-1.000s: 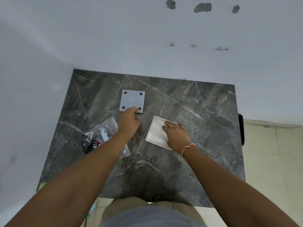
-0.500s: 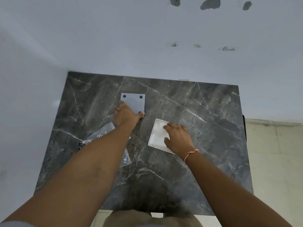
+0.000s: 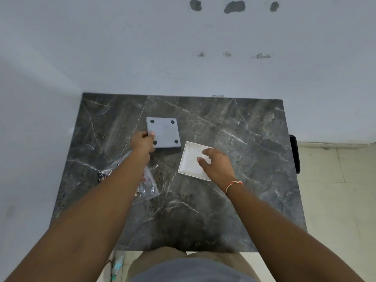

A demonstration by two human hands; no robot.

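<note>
The bench (image 3: 244,200) is a dark grey stone-look slab — white-veined, smooth, faintly sheened. At eleven o'clock on it the square plate (image 3: 163,132) looks matt grey and smooth; the tray (image 3: 190,159) near centre is white, glossy, plastic-like. At eight o'clock the clear plastic bag (image 3: 148,186) is crinkled and shiny.

Dark grey marble-look table (image 3: 234,190) with white veins, centre frame, pushed into a corner of the white wall (image 3: 101,47). Clear plastic bag (image 3: 149,187) lies flat on the table's lower-left part, with printed red and black markings; contents too blurred to read. Three dark gouged holes (image 3: 234,7) in a row along the top of the wall, three smaller chipped marks (image 3: 262,55) below them. Beige tiled floor (image 3: 335,200) on the right side. Black object (image 3: 294,153) just beside the table's right edge, kind unclear. Blurred clear item (image 3: 118,261) on the floor, bottom left of centre.
</note>
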